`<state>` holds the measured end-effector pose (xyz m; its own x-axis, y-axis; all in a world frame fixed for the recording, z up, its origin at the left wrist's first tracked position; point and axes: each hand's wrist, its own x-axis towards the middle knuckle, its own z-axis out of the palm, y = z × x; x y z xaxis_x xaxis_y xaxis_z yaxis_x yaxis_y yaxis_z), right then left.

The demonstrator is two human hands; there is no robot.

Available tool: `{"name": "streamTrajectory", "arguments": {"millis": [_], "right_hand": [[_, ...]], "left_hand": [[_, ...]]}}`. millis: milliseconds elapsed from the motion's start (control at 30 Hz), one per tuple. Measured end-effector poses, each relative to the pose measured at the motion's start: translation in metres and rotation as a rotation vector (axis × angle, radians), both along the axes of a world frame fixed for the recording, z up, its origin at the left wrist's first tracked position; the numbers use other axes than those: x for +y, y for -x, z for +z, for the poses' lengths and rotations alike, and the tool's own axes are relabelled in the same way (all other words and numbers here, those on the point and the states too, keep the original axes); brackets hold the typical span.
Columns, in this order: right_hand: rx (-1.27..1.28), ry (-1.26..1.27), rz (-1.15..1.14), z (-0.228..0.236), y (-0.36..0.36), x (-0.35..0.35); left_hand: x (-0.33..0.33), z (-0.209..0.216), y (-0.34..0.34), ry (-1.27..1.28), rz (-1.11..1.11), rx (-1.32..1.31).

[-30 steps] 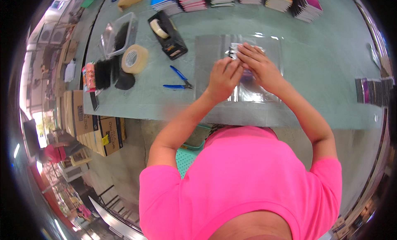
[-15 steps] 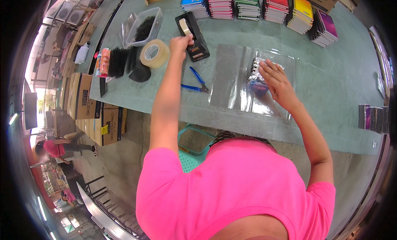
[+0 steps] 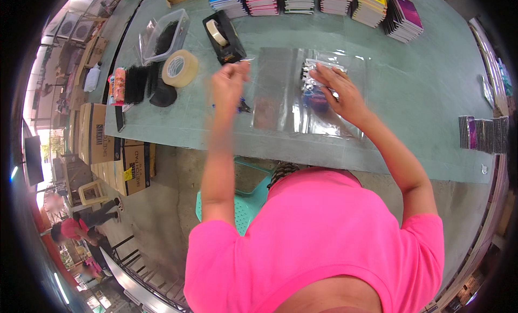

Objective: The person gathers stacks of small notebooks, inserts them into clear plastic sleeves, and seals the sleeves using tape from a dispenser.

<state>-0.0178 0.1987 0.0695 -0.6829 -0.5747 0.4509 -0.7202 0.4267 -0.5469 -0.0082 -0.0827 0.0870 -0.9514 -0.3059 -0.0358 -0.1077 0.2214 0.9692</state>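
Note:
My left hand (image 3: 231, 83), slightly blurred, is closed in a pinch just below the black tape dispenser (image 3: 225, 39). A faint glint of clear tape (image 3: 247, 59) shows at its fingertips. Blue-handled cutters (image 3: 244, 106) lie partly hidden behind that wrist. My right hand (image 3: 341, 92) rests with fingers stretched out on a small spiral-bound notebook stack (image 3: 314, 101), white above and blue-purple below. The stack lies on or inside clear plastic film (image 3: 280, 110) spread on the table; which one I cannot tell.
Coloured spiral notebook stacks (image 3: 298, 2) line the far side. To the left are a wide tape roll (image 3: 181, 68), a clear tub (image 3: 174, 36) of black coils and loose black coils (image 3: 138, 84). Another notebook stack (image 3: 482, 134) sits at right. A turquoise stool (image 3: 248, 208) stands below the table.
My left hand has left the dispenser's roll and come down toward me, fingers still closed. My right hand stays on the notebook stack. The whole view has shifted slightly.

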Motion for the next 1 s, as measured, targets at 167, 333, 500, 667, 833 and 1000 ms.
{"name": "streamTrajectory", "arguments": {"millis": [167,333,500,667,833,1000], "right_hand": [[-0.048,0.02,0.034,0.008,-0.004,0.0],[-0.022,0.044,0.054,0.008,-0.004,-0.004],[-0.03,-0.028,-0.071,0.025,0.009,-0.01],[-0.722,-0.355,-0.197,0.054,0.049,0.023],[-0.998,0.087,-0.339,0.058,0.038,0.081],[-0.785,0.013,-0.75,0.051,-0.019,0.232]], "left_hand": [[0.122,-0.014,-0.043,-0.427,-0.187,-0.06],[0.135,-0.043,-0.032,-0.016,0.039,0.114],[0.111,-0.072,-0.027,0.298,0.012,0.039],[0.111,-0.033,0.003,0.416,-0.169,0.326],[0.167,0.007,0.028,0.275,-0.585,0.32],[0.319,0.014,-0.017,0.465,-1.045,0.791]]}}
